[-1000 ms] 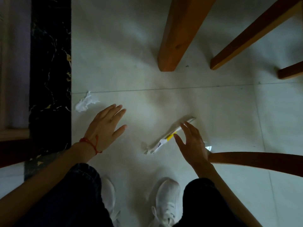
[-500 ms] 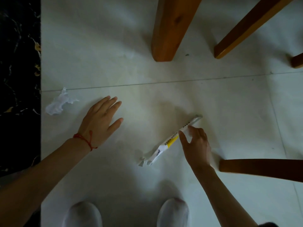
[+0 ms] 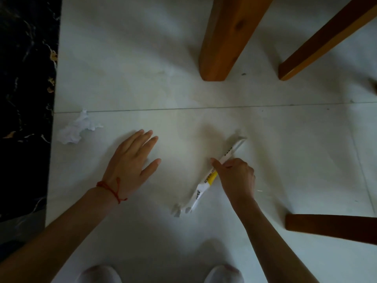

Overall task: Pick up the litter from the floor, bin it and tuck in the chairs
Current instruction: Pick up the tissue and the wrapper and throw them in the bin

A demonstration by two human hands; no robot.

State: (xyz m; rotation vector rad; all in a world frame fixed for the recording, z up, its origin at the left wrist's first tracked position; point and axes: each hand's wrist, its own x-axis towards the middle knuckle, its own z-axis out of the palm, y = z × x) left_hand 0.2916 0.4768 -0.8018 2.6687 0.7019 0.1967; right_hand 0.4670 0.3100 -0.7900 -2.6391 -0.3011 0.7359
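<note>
A long white wrapper [image 3: 202, 190] with a yellow band and dark print lies slantwise on the pale floor tiles. My right hand [image 3: 236, 176] pinches it near its middle, thumb on the near side and fingers curled over the far side. A crumpled white tissue [image 3: 75, 129] lies to the left, next to the black marble strip. My left hand [image 3: 130, 162], with a red string at the wrist, hovers flat and spread over the floor between tissue and wrapper, holding nothing.
A thick wooden leg [image 3: 222, 43] stands at the top centre, a thinner chair leg [image 3: 318, 45] to its right. Another dark wooden leg [image 3: 330, 227] juts in low on the right. The black marble strip [image 3: 26, 78] borders the left. My white shoe tips [image 3: 98, 274] show at the bottom.
My right hand has gone from spread above the wrapper to closed around its middle. The view has come closer to the floor. The left hand stays open.
</note>
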